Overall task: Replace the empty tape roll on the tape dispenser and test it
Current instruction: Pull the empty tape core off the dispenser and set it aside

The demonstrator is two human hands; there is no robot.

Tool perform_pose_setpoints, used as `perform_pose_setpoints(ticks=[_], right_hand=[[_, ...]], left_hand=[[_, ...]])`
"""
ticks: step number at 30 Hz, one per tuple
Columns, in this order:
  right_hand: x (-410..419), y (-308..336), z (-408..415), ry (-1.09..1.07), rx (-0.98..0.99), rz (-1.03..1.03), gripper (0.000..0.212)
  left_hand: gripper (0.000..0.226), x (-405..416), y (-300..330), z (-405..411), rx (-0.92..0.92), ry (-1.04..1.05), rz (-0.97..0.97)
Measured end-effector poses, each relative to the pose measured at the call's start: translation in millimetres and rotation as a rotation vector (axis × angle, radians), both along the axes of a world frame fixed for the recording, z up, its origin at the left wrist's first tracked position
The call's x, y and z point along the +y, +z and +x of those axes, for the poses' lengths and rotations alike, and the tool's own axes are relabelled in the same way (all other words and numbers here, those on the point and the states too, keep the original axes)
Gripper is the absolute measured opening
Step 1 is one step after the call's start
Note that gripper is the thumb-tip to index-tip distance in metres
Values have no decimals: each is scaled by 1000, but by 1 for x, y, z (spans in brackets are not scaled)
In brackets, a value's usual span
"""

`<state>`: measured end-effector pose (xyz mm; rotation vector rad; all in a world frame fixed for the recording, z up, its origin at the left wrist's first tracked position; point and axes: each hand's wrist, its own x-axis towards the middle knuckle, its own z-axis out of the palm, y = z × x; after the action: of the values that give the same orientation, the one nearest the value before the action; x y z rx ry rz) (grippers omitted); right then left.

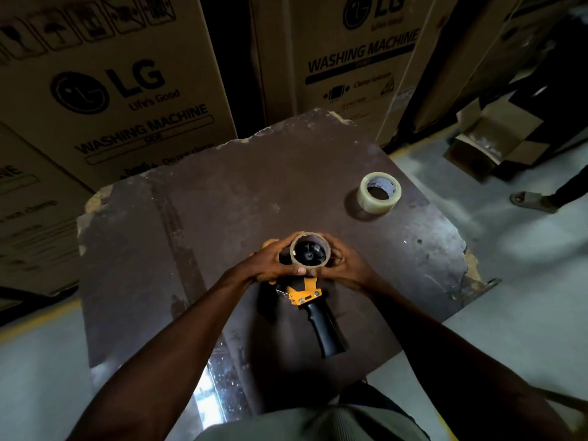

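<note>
A yellow tape dispenser (304,294) with a black handle lies flat on the worn brown table (197,237), handle pointing toward me. An empty brown cardboard roll (324,243) sits around its black hub. My left hand (270,262) grips the roll's left side. My right hand (342,262) grips its right side. Both thumbs press the near rim. A full roll of clear tape (378,202) lies flat on the table, apart from my hands, toward the far right.
Large cardboard washing-machine boxes (121,90) stand close behind the table. An opened carton (490,141) sits on the floor at the right. Another person's sandalled foot (534,200) is on the grey floor beside it. The table's edges are chipped.
</note>
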<state>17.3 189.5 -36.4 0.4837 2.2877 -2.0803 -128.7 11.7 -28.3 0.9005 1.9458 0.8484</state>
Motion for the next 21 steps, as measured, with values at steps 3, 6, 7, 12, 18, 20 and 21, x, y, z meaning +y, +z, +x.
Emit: perform_pose_setpoints(ticks=[3, 6, 7, 12, 18, 20, 21], right_hand=[[0, 4, 0, -10, 3, 3, 71], [-1, 7, 0, -12, 1, 59, 75], [-1, 8, 0, -11, -2, 83, 76], [0, 26, 1, -31, 33, 302, 77], [1, 34, 18, -111, 103, 407, 73], [5, 30, 31, -154, 118, 432, 76], [8, 30, 39, -181, 100, 455, 79]], left_hand=[[83, 2, 5, 0, -38, 8, 35], [88, 2, 5, 2, -36, 9, 42], [92, 1, 1, 0, -26, 10, 35], [92, 2, 4, 3, 127, 25, -12], [94, 6, 20, 25, 140, 62, 76], [96, 8, 18, 33, 184, 83, 82], [95, 10, 17, 37, 198, 102, 102]])
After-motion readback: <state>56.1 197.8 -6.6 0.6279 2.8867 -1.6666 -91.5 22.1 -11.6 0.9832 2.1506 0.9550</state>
